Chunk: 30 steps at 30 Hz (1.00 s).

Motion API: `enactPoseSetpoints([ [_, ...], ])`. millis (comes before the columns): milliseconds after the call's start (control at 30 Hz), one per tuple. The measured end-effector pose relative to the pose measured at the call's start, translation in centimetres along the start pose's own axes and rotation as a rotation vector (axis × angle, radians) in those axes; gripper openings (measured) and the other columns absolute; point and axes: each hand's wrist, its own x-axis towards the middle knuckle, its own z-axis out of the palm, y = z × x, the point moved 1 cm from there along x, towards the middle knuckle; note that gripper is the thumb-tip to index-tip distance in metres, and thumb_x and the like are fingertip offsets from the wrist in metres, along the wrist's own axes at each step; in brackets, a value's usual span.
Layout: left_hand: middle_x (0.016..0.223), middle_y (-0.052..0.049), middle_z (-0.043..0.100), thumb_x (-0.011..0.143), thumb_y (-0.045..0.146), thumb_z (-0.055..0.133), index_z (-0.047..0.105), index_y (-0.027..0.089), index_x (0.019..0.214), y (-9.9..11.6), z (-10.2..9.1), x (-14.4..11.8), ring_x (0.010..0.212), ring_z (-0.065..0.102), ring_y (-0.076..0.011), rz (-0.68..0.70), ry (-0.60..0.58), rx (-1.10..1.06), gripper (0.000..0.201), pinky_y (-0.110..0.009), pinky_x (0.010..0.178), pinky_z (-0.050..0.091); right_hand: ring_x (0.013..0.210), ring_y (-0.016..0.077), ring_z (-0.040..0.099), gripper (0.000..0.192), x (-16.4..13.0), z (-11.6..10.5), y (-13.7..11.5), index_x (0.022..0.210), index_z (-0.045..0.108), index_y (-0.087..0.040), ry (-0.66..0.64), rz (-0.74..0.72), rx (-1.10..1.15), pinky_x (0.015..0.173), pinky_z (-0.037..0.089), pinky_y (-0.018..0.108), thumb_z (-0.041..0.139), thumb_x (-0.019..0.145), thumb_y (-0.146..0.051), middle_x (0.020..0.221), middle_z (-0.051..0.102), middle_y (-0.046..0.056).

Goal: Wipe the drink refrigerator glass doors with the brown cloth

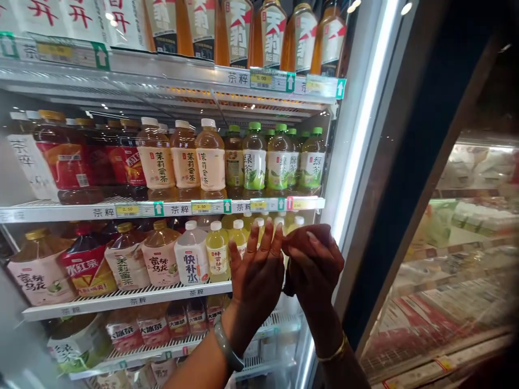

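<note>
Step in hand, by my reading: reaching into the cooler at the right end of the third shelf (133, 296). Your left hand (255, 270) is up with fingers spread wide, empty. Your right hand (314, 265) is curled; I cannot tell whether it grips anything. The pale yellow bottles (239, 233) stand just behind both hands, upright, long axis vertical, caps up. Next move calls for a clean grasp around one bottle body.

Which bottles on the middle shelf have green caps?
The green-cap bottles stand at the right end of that shelf, wearing green-and-white labels. The white-cap bottles beside them have cream labels, and the red-label bottles further left have yellow caps.
</note>
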Motion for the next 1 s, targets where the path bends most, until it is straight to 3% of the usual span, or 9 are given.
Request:
enactPoseSetpoints([
  [133,0.161,-0.008,0.046,0.103,0.021,0.048,0.019,0.024,0.168,0.5,0.7,0.2,0.163,0.001,-0.0137,-0.062,-0.006,0.006,0.072,-0.048,0.132,-0.015,0.134,0.0316,0.056,0.016,1.0,-0.8,2.1,0.104,0.076,-0.026,0.054,0.106,-0.064,0.112,0.047,0.059,0.074,0.09,-0.02,0.137,0.065,0.007],
  [267,0.164,-0.007,0.041,0.101,0.021,0.05,0.02,0.028,0.168,0.8,1.2,0.1,0.164,0.002,-0.0168,-0.07,-0.016,-0.011,0.073,-0.048,0.131,-0.017,0.131,0.0305,0.058,0.018,3.4,0.2,0.9,0.107,0.077,-0.026,0.116,0.293,-0.036,0.11,0.05,0.058,0.07,0.092,-0.021,0.138,0.064,0.009],
  [400,0.165,-0.008,0.04,0.102,0.024,0.051,0.024,0.025,0.167,0.6,1.4,-0.3,0.164,0.002,-0.0186,-0.027,0.012,-0.009,0.07,-0.048,0.133,-0.014,0.133,0.0291,0.056,0.02,1.2,-0.1,-0.8,0.109,0.075,-0.03,0.031,0.164,0.0,0.115,0.047,0.059,0.068,0.093,-0.021,0.139,0.063,0.004],
  [500,0.165,-0.008,0.041,0.101,0.021,0.054,0.022,0.024,0.168,0.3,1.3,-1.0,0.164,0.007,-0.0197,0.005,-0.01,-0.033,0.075,-0.047,0.134,-0.009,0.139,0.0286,0.053,0.026,-1.8,-1.5,-0.2,0.113,0.073,-0.032,-0.107,0.067,0.029,0.115,0.048,0.057,0.071,0.092,-0.018,0.139,0.062,0.002],
  [633,0.164,-0.008,0.042,0.099,0.014,0.053,0.019,0.023,0.168,0.4,1.0,-2.1,0.163,0.011,-0.019,0.043,-0.058,-0.016,0.078,-0.045,0.135,-0.006,0.141,0.0305,0.05,0.02,-2.0,-2.3,0.4,0.107,0.074,-0.028,-0.028,0.271,0.057,0.113,0.049,0.058,0.072,0.091,-0.016,0.14,0.059,0.005],
  [733,0.163,-0.011,0.044,0.101,0.015,0.05,0.019,0.02,0.168,0.2,0.4,-2.4,0.162,0.012,-0.0184,0.056,-0.073,-0.046,0.074,-0.043,0.135,-0.004,0.136,0.0305,0.054,0.017,0.0,-1.0,-1.5,0.108,0.074,-0.027,0.05,0.376,0.077,0.114,0.047,0.06,0.071,0.092,-0.021,0.141,0.058,0.007],
  [867,0.166,-0.014,0.036,0.102,0.016,0.049,0.017,0.016,0.168,-1.0,-0.7,-2.6,0.163,0.012,-0.0188,0.031,-0.06,-0.102,0.073,-0.042,0.135,0.003,0.14,0.0316,0.05,0.021,0.1,0.4,-4.2,0.113,0.075,-0.03,-0.008,0.226,0.104,0.118,0.044,0.06,0.067,0.095,-0.023,0.141,0.06,0.005],
  [1000,0.163,-0.011,0.042,0.102,0.016,0.049,0.019,0.02,0.168,-2.2,-1.7,-3.0,0.162,0.016,-0.0189,0.025,-0.045,-0.05,0.073,-0.046,0.135,-0.001,0.14,0.0313,0.051,0.028,-3.0,-0.3,-3.3,0.116,0.074,-0.032,-0.085,0.082,0.087,0.117,0.047,0.058,0.075,0.09,-0.021,0.139,0.061,0.004],
])
